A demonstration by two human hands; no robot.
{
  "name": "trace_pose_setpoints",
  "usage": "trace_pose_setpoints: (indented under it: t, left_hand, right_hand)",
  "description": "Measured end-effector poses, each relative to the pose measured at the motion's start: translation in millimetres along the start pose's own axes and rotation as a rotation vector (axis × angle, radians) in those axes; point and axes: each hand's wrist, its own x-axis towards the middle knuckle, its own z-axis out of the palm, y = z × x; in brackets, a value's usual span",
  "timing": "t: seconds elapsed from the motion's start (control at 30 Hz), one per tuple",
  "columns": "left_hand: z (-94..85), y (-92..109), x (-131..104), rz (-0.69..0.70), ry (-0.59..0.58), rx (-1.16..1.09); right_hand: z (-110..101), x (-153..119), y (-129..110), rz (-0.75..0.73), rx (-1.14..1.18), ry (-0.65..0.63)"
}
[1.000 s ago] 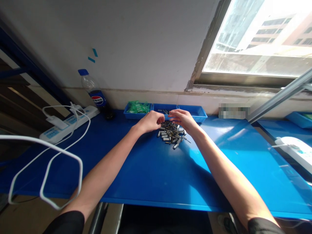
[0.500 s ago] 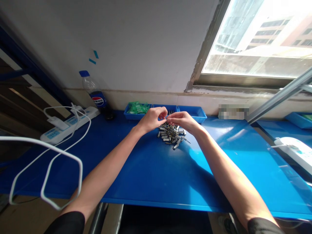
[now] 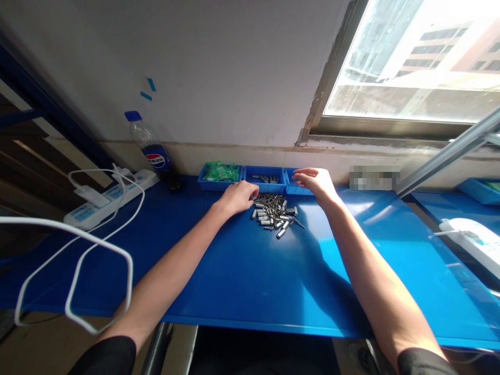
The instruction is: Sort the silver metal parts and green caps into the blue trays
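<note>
A loose pile of small metal parts [image 3: 273, 212], silvery blocks mixed with thin dark and brass-coloured pins, lies on the blue tabletop [image 3: 242, 281]. My left hand [image 3: 238, 198] rests at the left edge of the pile, fingers curled in; whatever they pinch is hidden. Over the right blue bin [image 3: 292, 188] hovers my right hand [image 3: 317, 185], its fingers stretched out and apart, with nothing visible in them. It covers much of that bin. The middle blue bin [image 3: 250, 188] contains several dark metal pieces [image 3: 269, 178].
Green plastic packets [image 3: 221, 171] fill the left bin [image 3: 209, 185]. A cola bottle [image 3: 156, 156] and a white power strip [image 3: 111, 198] stand at left, with a looping white cable [image 3: 127, 255] nearby. Another power strip [image 3: 474, 242] lies far right, below a blue tray [image 3: 478, 191].
My hands were together above the pile and have separated. The right moved right over the right bin and its fingers spread; the left dropped to the pile's left edge.
</note>
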Motion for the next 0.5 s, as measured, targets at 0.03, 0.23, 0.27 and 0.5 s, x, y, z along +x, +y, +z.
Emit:
trace_pose_setpoints:
  t: [0.03, 0.23, 0.27, 0.5]
  left_hand:
    - [1.3, -0.7, 0.3, 0.002, -0.006, 0.002]
    - [7.1, -5.5, 1.3, 0.038, 0.006, -0.041]
    - [7.3, -6.0, 1.5, 0.046, 0.016, -0.046]
    - [6.1, -6.5, 4.8, 0.105, 0.106, -0.197]
  right_hand:
    - [-0.2, 0.5, 1.1, 0.014, 0.008, 0.002]
    - [2.3, -1.0, 0.2, 0.041, 0.063, -0.023]
    - [2.4, -1.4, -0.6, 0.042, 0.063, -0.029]
    - [2.5, -3.7, -3.0, 0.047, 0.035, -0.117]
